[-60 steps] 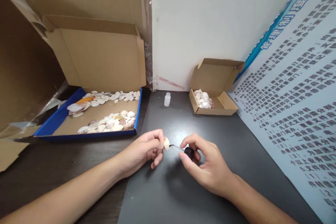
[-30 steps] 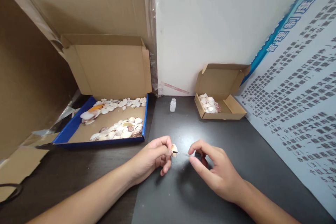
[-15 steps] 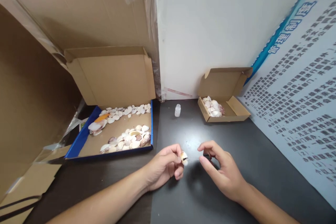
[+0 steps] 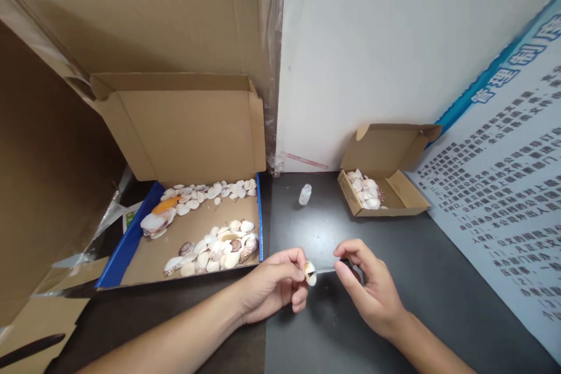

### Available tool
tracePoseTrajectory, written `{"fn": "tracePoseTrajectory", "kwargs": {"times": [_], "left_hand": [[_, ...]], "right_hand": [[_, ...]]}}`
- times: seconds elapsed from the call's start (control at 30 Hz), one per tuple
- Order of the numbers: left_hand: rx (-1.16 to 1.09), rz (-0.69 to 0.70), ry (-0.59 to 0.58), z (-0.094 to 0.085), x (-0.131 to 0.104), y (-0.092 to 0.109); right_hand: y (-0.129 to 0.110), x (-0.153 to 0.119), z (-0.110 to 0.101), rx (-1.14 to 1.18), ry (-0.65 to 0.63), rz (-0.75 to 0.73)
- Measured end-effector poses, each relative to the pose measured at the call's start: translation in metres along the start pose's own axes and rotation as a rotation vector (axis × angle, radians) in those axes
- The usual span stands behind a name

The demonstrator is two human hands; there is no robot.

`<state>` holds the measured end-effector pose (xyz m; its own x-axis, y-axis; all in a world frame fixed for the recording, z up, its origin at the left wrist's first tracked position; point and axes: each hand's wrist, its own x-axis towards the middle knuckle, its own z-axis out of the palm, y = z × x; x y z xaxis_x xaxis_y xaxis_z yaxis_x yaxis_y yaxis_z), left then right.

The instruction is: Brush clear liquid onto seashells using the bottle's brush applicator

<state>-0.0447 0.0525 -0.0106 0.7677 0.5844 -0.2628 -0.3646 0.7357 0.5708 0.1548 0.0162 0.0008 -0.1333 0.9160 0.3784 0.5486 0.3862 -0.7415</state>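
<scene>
My left hand (image 4: 280, 281) pinches a small whitish seashell (image 4: 310, 273) between thumb and fingers. A dark gap shows in the shell's face. My right hand (image 4: 370, 286) is curled just to the right of it, thumb and index finger bent toward each other. Between and behind those fingers is a dark item (image 4: 347, 262) with a reddish patch; its kind is mostly hidden. A thin pale line runs from near the shell toward the right fingertips; I cannot tell what it is. Both hands are above the dark tabletop (image 4: 307, 342).
On the left, an open blue-edged cardboard box (image 4: 151, 266) holds many loose shells. A smaller open box (image 4: 405, 210) with a shell pile (image 4: 367, 190) stands at the back right. Between them is a small clear bottle (image 4: 305, 194). A printed sheet (image 4: 504, 187) covers the right wall.
The camera view has shifted, so boxes and bottle appear lower. The shell in my left hand has turned a little. More of the item and the pale line shows at my right hand.
</scene>
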Motion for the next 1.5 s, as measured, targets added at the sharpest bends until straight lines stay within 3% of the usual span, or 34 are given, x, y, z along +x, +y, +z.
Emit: {"fn": "tracePoseTrajectory", "kwargs": {"times": [0.27, 0.63, 0.93, 1.37, 1.5], "left_hand": [[0.013, -0.038, -0.005, -0.003, 0.002, -0.002], [0.022, -0.085, -0.044, -0.004, -0.001, 0.002], [0.054, -0.068, -0.004, 0.000, -0.003, 0.006], [0.114, -0.068, 0.037, 0.003, -0.005, 0.008], [0.114, -0.067, 0.041, 0.003, -0.005, 0.007]], "right_hand": [[0.006, -0.003, 0.006, 0.023, 0.017, 0.026], [-0.009, -0.003, 0.007, 0.061, 0.083, 0.047], [-0.022, -0.008, 0.013, -0.029, 0.196, 0.069], [-0.022, -0.021, 0.018, 0.077, 0.322, 0.063], [-0.023, -0.024, 0.021, 0.088, 0.304, 0.061]]}}
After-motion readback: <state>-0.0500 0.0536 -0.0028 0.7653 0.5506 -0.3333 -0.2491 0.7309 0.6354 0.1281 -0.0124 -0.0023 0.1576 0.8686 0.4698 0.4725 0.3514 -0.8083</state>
